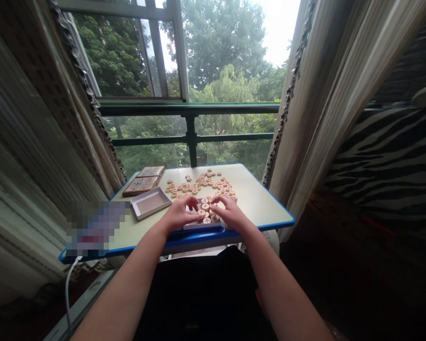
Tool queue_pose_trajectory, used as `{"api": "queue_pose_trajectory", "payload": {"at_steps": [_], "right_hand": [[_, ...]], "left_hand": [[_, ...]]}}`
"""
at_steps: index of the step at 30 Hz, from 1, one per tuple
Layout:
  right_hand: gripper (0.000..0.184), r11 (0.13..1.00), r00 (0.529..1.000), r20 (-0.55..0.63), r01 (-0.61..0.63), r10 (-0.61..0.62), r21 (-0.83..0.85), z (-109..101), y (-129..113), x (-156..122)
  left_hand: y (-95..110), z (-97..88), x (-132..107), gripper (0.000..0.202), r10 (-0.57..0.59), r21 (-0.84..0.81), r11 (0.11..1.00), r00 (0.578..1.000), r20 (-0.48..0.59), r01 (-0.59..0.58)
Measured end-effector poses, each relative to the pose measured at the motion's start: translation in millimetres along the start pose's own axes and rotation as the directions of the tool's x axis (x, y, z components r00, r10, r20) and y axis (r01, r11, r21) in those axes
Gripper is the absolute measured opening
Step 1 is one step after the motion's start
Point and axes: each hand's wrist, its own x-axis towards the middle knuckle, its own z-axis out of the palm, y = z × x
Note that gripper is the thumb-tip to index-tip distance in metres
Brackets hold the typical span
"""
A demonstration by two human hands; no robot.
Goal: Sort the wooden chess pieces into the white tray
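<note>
Round wooden chess pieces (202, 182) lie scattered over the far half of a small desk (259, 203) with a blue rim. A shallow white box tray (203, 224) at the desk's near edge holds several pieces (206, 213). My left hand (179, 213) rests at the tray's left side, fingers curled onto the pieces. My right hand (229, 210) sits at the tray's right side, fingers bent over the pieces. Whether either hand pinches a piece is too small to see.
An empty grey box lid (151, 202) lies left of my hands. A folded wooden board (144, 181) sits at the desk's back left. A blurred object (92, 227) with a white cable (68, 289) lies at the left. Curtains and a window railing (190, 110) surround the desk.
</note>
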Motion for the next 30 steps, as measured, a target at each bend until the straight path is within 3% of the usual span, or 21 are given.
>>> {"api": "queue_pose_trajectory", "payload": {"at_steps": [7, 15, 24, 30], "right_hand": [[0.020, 0.996, 0.993, -0.083, -0.078, 0.080, 0.032, 2.5, 4.6, 0.0], [0.015, 0.992, 0.990, -0.121, -0.051, 0.066, 0.117, 2.2, 7.0, 1.9], [0.011, 0.982, 0.985, -0.158, -0.043, 0.072, 0.183, 2.4, 7.9, 2.6], [0.013, 0.964, 0.979, -0.164, -0.078, 0.123, 0.254, 4.1, 11.8, 3.7]], "left_hand": [[2.4, -0.3, 0.1, 0.026, -0.015, 0.058, 0.998, 0.999, 0.028, 0.013], [3.6, -1.4, 2.3, 0.025, -0.013, 0.056, 0.998, 0.997, 0.071, 0.009], [-0.3, 0.9, 0.8, 0.038, -0.085, -0.130, 0.987, 0.989, 0.118, 0.100], [-0.4, 0.5, 2.2, 0.031, -0.049, -0.087, 0.995, 0.993, 0.108, 0.059]]}}
